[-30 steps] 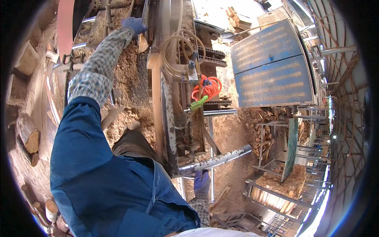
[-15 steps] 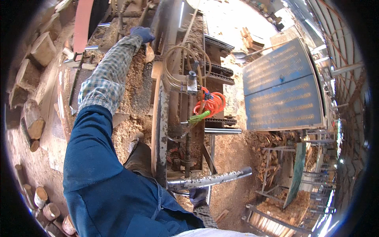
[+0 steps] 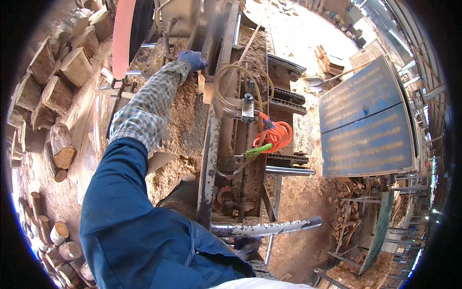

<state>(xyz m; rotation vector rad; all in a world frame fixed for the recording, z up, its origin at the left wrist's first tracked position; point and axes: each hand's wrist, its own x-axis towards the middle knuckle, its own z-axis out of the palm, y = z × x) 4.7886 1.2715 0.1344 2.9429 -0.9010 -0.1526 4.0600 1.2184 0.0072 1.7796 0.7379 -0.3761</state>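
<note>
My left hand (image 3: pixel 191 61), in a purple glove, reaches into the sawdust-covered machine, its fingers curled beside a pale piece of wood (image 3: pixel 202 84); what they grip is unclear. My right hand (image 3: pixel 248 244), gloved, is mostly hidden under the scuffed metal bar (image 3: pixel 267 227) at the bottom of the machine frame (image 3: pixel 208 168). Coiled orange hose (image 3: pixel 279 135) with a green end (image 3: pixel 257 149) hangs by a small valve (image 3: pixel 248 108), below looped clear tubing. A pink band (image 3: pixel 122 36) stands upright beyond my left arm.
Split logs (image 3: pixel 77 67) and round logs (image 3: pixel 60 231) lie at the left. A blue slotted panel (image 3: pixel 365 120) stands to the right, above scrap wood in racks (image 3: pixel 346 212) and a green board (image 3: pixel 378 231). Chain rails (image 3: pixel 286 98) cross the machine's right side; a shovel (image 3: pixel 315 83) lies beyond.
The view has shifted, so the machine, panel and both my arms appear further right and lower. My hands keep about the same places on the machine; more logs show at left.
</note>
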